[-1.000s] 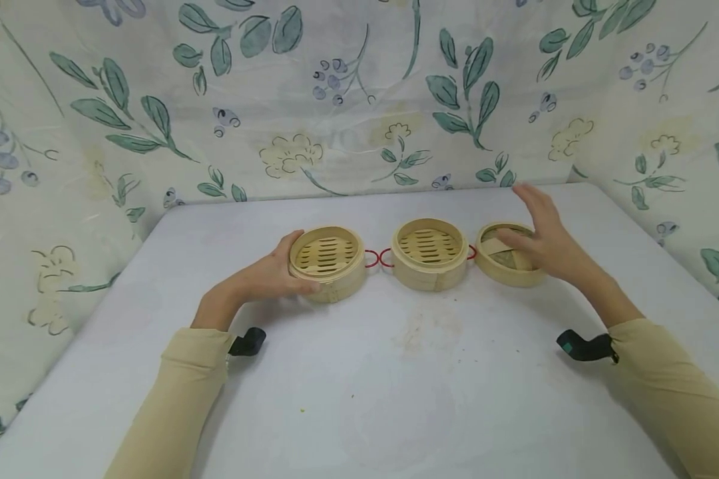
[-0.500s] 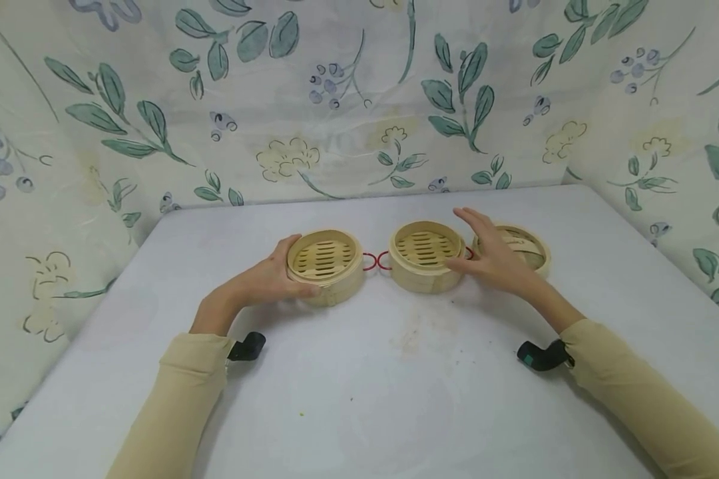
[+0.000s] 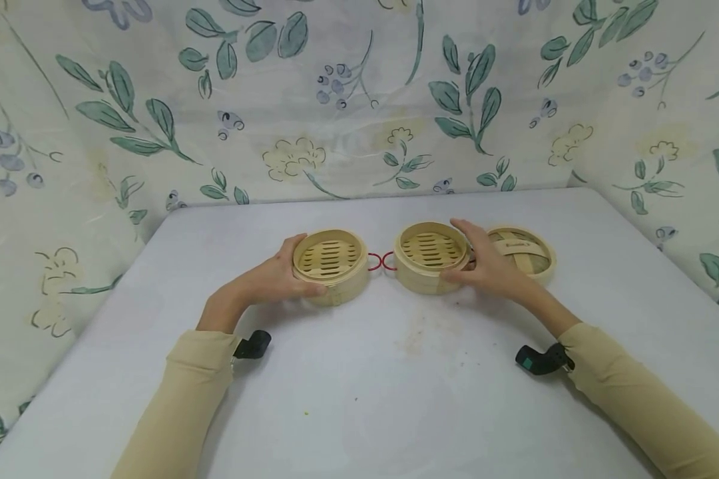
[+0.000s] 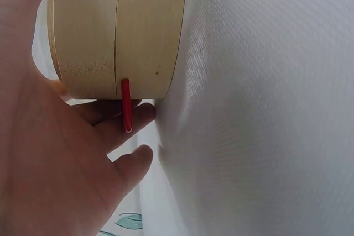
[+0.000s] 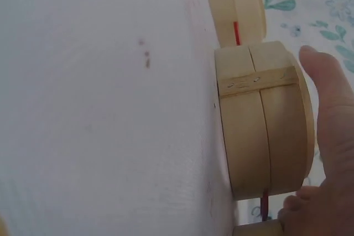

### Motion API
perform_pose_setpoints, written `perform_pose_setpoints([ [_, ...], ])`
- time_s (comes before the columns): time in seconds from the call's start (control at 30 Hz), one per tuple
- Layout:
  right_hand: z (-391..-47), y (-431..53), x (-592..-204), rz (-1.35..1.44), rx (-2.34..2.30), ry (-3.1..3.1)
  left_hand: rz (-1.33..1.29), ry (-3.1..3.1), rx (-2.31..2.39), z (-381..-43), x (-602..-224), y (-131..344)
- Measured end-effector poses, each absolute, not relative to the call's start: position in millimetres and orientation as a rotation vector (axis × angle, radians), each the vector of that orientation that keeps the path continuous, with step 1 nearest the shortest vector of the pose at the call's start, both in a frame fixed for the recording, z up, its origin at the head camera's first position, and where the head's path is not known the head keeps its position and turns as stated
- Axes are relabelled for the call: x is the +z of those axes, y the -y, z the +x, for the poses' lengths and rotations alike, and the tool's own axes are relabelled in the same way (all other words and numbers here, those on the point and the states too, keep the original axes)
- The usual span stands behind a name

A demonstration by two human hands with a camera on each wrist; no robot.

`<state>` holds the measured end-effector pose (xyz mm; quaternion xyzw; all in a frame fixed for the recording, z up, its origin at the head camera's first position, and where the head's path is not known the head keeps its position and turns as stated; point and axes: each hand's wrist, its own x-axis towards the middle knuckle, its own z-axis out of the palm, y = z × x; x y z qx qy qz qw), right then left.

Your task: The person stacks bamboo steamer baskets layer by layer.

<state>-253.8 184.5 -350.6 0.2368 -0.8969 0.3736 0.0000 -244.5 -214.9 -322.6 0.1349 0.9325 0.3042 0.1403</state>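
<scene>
Two round bamboo steamer baskets with slatted bottoms and red side handles stand upright on the white table. My left hand (image 3: 269,276) grips the left basket (image 3: 338,289), thumb at its front and fingers round its far left side. In the left wrist view the red handle (image 4: 126,106) pokes out beside the fingers (image 4: 133,167). My right hand (image 3: 485,263) spans the right side of the middle basket (image 3: 422,283), thumb along the near rim and fingers behind. The right wrist view shows that basket's stapled wall (image 5: 276,131) near the thumb (image 5: 321,70). The inner red handles almost touch.
A bamboo lid (image 3: 530,249) with a woven top and a strap lies just right of the middle basket, partly behind my right hand. A faint brown stain marks the table (image 3: 395,372) in front. Floral cloth (image 3: 347,159) hangs behind the table's far edge.
My right hand has moved left from the lid to the middle basket and closed in on its right side. My left hand keeps its grip on the left basket.
</scene>
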Motion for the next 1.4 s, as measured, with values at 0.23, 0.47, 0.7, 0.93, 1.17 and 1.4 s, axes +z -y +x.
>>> perform_pose_setpoints([
  [0.23, -253.1, -182.6, -353.9, 0.791, 1.02, 2.901, 0.401, -2.694, 0.876, -243.7, -322.3, 214.1],
  [0.47, -250.5, -176.3, -355.9, 0.729, 0.808, 2.946, 0.385, -2.704, 0.866, -242.5, -321.8, 215.3],
  [0.7, -247.2, -174.7, -356.9, 0.703, 0.787, 2.944, 0.382, -2.693, 0.889, -240.2, -321.8, 213.7],
  [0.93, -244.3, -172.6, -357.0, 0.691, 0.821, 2.924, 0.356, -2.701, 0.903, -240.8, -321.8, 214.6],
  [1.17, -244.1, -176.1, -357.1, 0.693, 0.879, 2.902, 0.333, -2.726, 0.865, -240.5, -322.0, 211.7],
  [1.4, -245.8, -176.3, -359.0, 0.7, 0.931, 2.889, 0.335, -2.743, 0.812, -238.9, -320.6, 211.0],
])
